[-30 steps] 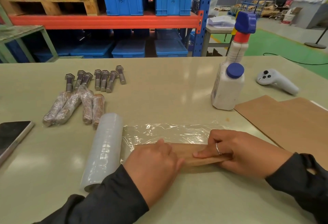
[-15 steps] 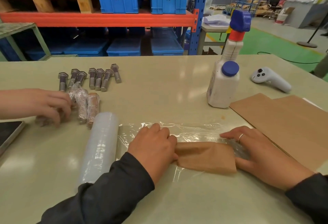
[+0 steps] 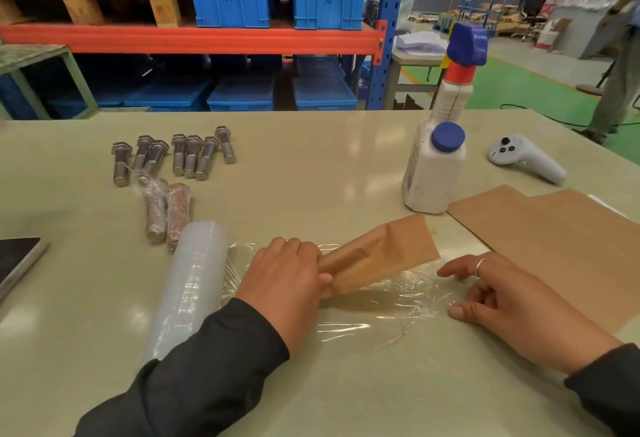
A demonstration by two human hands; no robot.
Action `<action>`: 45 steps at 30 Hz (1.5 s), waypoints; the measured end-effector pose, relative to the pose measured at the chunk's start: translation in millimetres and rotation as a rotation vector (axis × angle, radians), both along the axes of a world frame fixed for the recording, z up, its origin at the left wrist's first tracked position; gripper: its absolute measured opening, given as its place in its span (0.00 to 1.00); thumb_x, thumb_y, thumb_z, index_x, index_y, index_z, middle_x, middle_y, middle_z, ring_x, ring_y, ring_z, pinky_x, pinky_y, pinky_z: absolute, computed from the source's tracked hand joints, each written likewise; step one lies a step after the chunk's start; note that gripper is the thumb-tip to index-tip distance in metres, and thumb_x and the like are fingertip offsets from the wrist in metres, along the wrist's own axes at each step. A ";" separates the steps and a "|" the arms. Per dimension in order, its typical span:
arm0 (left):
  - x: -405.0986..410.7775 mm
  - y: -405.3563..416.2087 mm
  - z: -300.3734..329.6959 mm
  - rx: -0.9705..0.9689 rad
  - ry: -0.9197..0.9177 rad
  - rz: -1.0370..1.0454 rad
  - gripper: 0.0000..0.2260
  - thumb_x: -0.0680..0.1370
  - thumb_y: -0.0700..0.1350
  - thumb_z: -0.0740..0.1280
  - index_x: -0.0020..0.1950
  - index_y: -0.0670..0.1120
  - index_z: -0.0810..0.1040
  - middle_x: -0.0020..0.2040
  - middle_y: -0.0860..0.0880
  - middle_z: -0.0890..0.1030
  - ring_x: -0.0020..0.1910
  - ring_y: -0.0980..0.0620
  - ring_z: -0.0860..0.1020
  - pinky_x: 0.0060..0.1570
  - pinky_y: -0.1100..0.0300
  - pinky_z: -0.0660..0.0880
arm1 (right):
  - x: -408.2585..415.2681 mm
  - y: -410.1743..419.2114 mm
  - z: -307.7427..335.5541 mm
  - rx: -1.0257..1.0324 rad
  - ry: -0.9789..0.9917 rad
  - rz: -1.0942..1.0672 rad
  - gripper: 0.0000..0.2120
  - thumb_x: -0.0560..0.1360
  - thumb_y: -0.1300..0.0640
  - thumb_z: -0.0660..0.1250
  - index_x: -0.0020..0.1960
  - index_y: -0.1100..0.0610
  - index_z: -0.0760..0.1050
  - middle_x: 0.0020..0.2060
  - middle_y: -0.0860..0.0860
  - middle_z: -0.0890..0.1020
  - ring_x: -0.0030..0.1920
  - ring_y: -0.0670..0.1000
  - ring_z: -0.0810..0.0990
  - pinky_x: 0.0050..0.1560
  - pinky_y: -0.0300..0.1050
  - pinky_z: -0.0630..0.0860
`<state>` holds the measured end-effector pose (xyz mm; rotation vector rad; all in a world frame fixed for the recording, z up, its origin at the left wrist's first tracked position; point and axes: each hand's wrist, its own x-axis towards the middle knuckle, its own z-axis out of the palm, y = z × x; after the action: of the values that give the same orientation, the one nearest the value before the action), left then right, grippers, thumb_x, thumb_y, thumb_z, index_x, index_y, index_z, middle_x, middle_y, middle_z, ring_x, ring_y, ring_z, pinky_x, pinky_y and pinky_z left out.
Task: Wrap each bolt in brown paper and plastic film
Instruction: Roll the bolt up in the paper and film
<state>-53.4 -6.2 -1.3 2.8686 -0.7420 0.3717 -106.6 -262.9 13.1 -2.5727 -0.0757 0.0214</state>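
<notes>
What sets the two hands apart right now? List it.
The left hand grips the brown paper, raised at a tilt above the plastic film; the right hand holds nothing, fingers loosely curled over the film. The right hand wears a ring; none shows on the left hand. Both have dark sleeves.

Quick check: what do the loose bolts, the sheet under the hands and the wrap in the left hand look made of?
Loose bolts: bare metal, likely steel; grey sheen, threaded shanks.
Sheet: thin clear plastic film; glossy, wrinkled, table shows through.
Wrap in the left hand: matte brown paper, probably kraft; holds creases.
</notes>
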 end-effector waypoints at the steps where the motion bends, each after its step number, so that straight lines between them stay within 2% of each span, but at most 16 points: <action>1: -0.6 -0.1 1.3 0.014 0.011 -0.003 0.13 0.81 0.52 0.50 0.61 0.50 0.66 0.58 0.52 0.71 0.56 0.50 0.66 0.55 0.61 0.61 | -0.2 -0.1 2.2 -0.019 0.032 0.007 0.19 0.70 0.59 0.73 0.48 0.37 0.70 0.47 0.43 0.73 0.41 0.39 0.74 0.42 0.29 0.69; 3: -1.3 0.3 1.8 0.085 0.009 -0.020 0.13 0.81 0.52 0.49 0.62 0.49 0.65 0.58 0.51 0.70 0.56 0.50 0.66 0.55 0.61 0.60 | 1.4 -1.8 12.9 -0.102 0.049 -0.026 0.19 0.72 0.60 0.71 0.52 0.39 0.72 0.48 0.42 0.71 0.41 0.41 0.75 0.42 0.30 0.68; 6: -4.2 -0.9 3.3 0.174 -0.013 0.000 0.14 0.81 0.51 0.49 0.61 0.48 0.67 0.56 0.50 0.70 0.54 0.49 0.67 0.54 0.58 0.64 | 7.6 4.6 42.1 -0.122 -0.330 -0.045 0.12 0.73 0.56 0.68 0.55 0.46 0.77 0.50 0.42 0.74 0.46 0.41 0.74 0.47 0.29 0.66; 8: -7.8 -2.6 9.4 0.148 -0.070 -0.026 0.12 0.78 0.47 0.55 0.49 0.45 0.76 0.45 0.48 0.77 0.44 0.48 0.74 0.42 0.57 0.71 | 10.1 32.3 59.4 -0.104 -0.512 0.073 0.08 0.76 0.50 0.65 0.53 0.46 0.79 0.50 0.43 0.77 0.49 0.41 0.74 0.53 0.24 0.63; 10: -8.4 -3.1 9.7 0.101 -0.169 -0.077 0.05 0.71 0.44 0.65 0.37 0.45 0.78 0.33 0.48 0.77 0.32 0.49 0.75 0.32 0.61 0.71 | 13.5 65.3 61.2 -0.213 -0.494 0.249 0.15 0.75 0.42 0.62 0.56 0.47 0.79 0.50 0.44 0.79 0.52 0.45 0.75 0.56 0.32 0.66; 13: -9.9 -3.1 10.8 0.095 -0.252 -0.098 0.04 0.65 0.42 0.72 0.35 0.44 0.78 0.31 0.47 0.76 0.30 0.48 0.75 0.31 0.58 0.71 | 26.3 99.9 44.5 -0.547 -0.341 0.350 0.23 0.74 0.37 0.58 0.65 0.46 0.71 0.55 0.45 0.76 0.56 0.50 0.73 0.54 0.43 0.62; 16: -10.3 -0.6 11.0 0.057 -0.289 -0.085 0.11 0.71 0.45 0.58 0.35 0.43 0.78 0.31 0.47 0.77 0.30 0.48 0.75 0.37 0.56 0.63 | 36.4 107.8 33.7 -0.627 -0.319 0.338 0.15 0.76 0.44 0.59 0.60 0.48 0.71 0.51 0.47 0.76 0.53 0.52 0.74 0.43 0.43 0.59; 19: -9.9 1.7 12.0 0.073 -0.312 -0.080 0.15 0.72 0.46 0.55 0.36 0.43 0.79 0.32 0.48 0.77 0.30 0.48 0.75 0.37 0.56 0.62 | 41.6 101.8 28.6 -0.665 -0.348 0.319 0.11 0.76 0.53 0.60 0.57 0.49 0.72 0.48 0.47 0.77 0.50 0.52 0.77 0.39 0.43 0.62; 23: -9.0 0.7 10.6 0.082 -0.316 -0.104 0.16 0.73 0.47 0.54 0.36 0.44 0.80 0.32 0.48 0.77 0.30 0.49 0.75 0.32 0.60 0.71 | 40.4 92.8 21.1 -0.749 -0.459 0.322 0.12 0.57 0.54 0.78 0.38 0.50 0.81 0.27 0.46 0.77 0.27 0.50 0.77 0.25 0.37 0.65; 25: -7.8 0.4 9.7 0.089 -0.310 -0.129 0.17 0.73 0.47 0.54 0.36 0.44 0.80 0.32 0.48 0.77 0.30 0.49 0.75 0.31 0.62 0.72 | 41.4 83.1 18.1 -0.751 -0.495 0.328 0.14 0.52 0.59 0.80 0.35 0.53 0.80 0.23 0.47 0.75 0.24 0.51 0.74 0.23 0.37 0.65; 28: -5.8 1.3 5.2 0.114 -0.316 -0.142 0.17 0.73 0.47 0.54 0.36 0.44 0.80 0.31 0.48 0.77 0.29 0.49 0.75 0.31 0.62 0.73 | 40.6 71.3 21.3 -0.753 -0.404 0.337 0.13 0.64 0.58 0.75 0.46 0.52 0.77 0.32 0.48 0.78 0.31 0.51 0.77 0.26 0.41 0.66; 30: -5.1 -0.7 1.4 0.134 -0.310 -0.148 0.17 0.72 0.47 0.53 0.35 0.44 0.80 0.31 0.48 0.77 0.30 0.49 0.76 0.31 0.61 0.74 | 42.9 61.5 20.8 -0.772 -0.333 0.344 0.09 0.77 0.54 0.61 0.56 0.47 0.69 0.44 0.47 0.78 0.43 0.50 0.77 0.35 0.43 0.64; 32: -5.8 -4.3 -1.5 0.159 -0.313 -0.157 0.17 0.72 0.46 0.53 0.35 0.44 0.80 0.31 0.49 0.77 0.30 0.50 0.76 0.31 0.62 0.74 | 43.5 57.6 24.2 -0.690 -0.194 0.358 0.07 0.77 0.51 0.59 0.56 0.45 0.68 0.47 0.45 0.78 0.46 0.49 0.76 0.38 0.42 0.64; 37: -10.2 -8.0 -1.1 0.214 -0.335 -0.197 0.09 0.68 0.43 0.59 0.31 0.47 0.78 0.29 0.51 0.76 0.28 0.52 0.74 0.30 0.65 0.70 | 49.5 43.1 39.1 -0.261 0.274 0.328 0.12 0.71 0.43 0.68 0.54 0.41 0.75 0.42 0.40 0.79 0.40 0.38 0.73 0.37 0.27 0.67; 41: -12.2 -8.9 0.9 0.208 -0.350 -0.219 0.03 0.63 0.44 0.67 0.30 0.47 0.77 0.28 0.51 0.75 0.27 0.52 0.74 0.30 0.64 0.69 | 50.4 35.0 41.6 -0.032 0.352 0.199 0.04 0.74 0.49 0.68 0.46 0.41 0.80 0.34 0.38 0.80 0.32 0.33 0.75 0.34 0.26 0.69; 45: -13.8 -11.6 6.5 0.245 -0.405 -0.174 0.11 0.67 0.43 0.57 0.28 0.48 0.77 0.27 0.52 0.74 0.27 0.53 0.74 0.35 0.60 0.58 | 50.1 47.2 38.8 -0.071 0.300 0.096 0.04 0.70 0.55 0.72 0.41 0.46 0.80 0.36 0.41 0.81 0.35 0.37 0.77 0.34 0.27 0.70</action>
<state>-67.2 -17.8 5.3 2.9505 -1.1687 0.9121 -56.5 -215.8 51.9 -2.6032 -0.0866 0.4515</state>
